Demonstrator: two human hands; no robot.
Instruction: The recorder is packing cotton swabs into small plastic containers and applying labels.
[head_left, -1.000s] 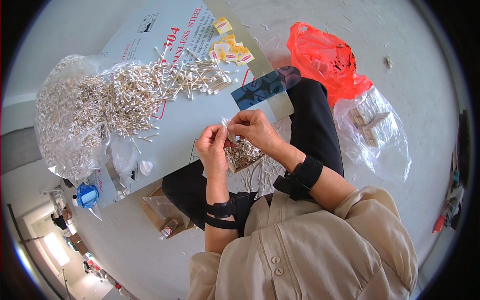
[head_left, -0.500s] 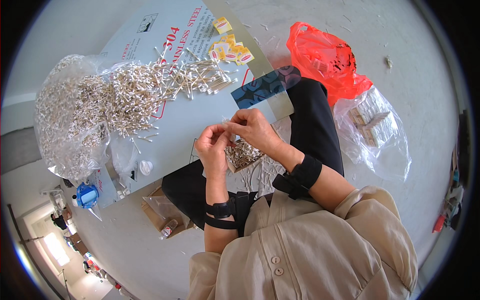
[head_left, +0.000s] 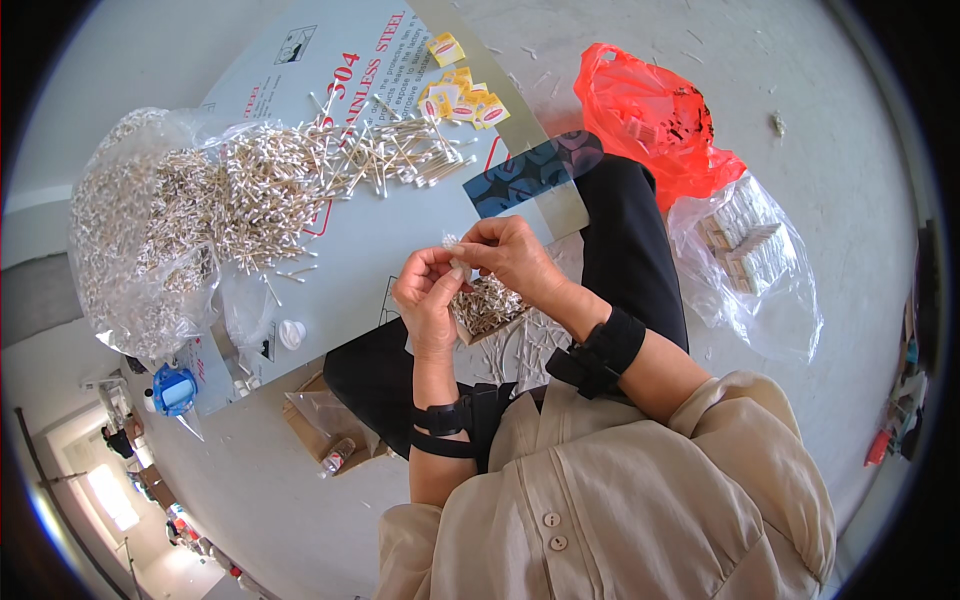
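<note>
Where spilling from a clear bag [head_left: 105, 240]: cotton swabs [head_left: 265, 190], heaped across the table [head_left: 365, 250].
Left hand [head_left: 428, 295]: thumb and fingers pinched together on a small white bundle [head_left: 451, 241].
Bundle: between the fingertips of both hands, just above an open box [head_left: 468, 339] of swabs; contents too small to tell.
Right hand [head_left: 510, 260]: fingertips closed on the same bundle.
Beyond the right leg [head_left: 635, 250]: red bag [head_left: 640, 130], see-through bag [head_left: 780, 325] with white packs [head_left: 745, 245] beside.

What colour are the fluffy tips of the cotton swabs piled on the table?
The swab tips are white; the head view shows them best.
</note>
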